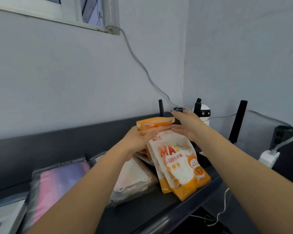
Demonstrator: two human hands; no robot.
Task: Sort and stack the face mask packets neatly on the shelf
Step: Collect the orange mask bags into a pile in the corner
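Observation:
An orange mask packet (154, 123) lies flat on top of my left hand (140, 135), above the shelf. Under the same hand hang two white-and-orange packets (179, 164) printed "MASK"; my left hand grips their top edges, and their lower ends reach down to the dark shelf (142, 213). My right hand (188, 127) is spread, fingers straight, against the right end of the orange packet. More orange-and-white packets show partly behind my left wrist. A pale white packet (134, 179) lies on the shelf below my left forearm.
A clear bag with pink and purple contents (61, 179) lies at the shelf's left. Black router antennas (238, 122) and a small white camera (204, 112) stand in the back corner. A white power strip (267, 157) sits to the right. Cables run along the wall and hang below the shelf edge.

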